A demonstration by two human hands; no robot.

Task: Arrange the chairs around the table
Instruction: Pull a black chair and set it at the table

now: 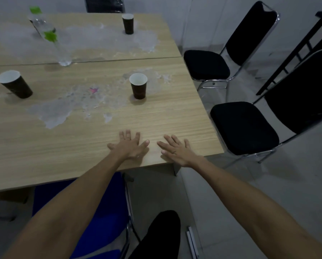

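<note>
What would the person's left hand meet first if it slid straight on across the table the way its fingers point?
Probably the nearest paper cup. The left hand lies flat on the table, fingers pointing away, with only bare, stained tabletop between; the line may pass just left of it.

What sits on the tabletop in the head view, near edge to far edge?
Left hand and right hand flat at the near edge → near right cup and left cup, about level → clear bottle → far cup.
</note>
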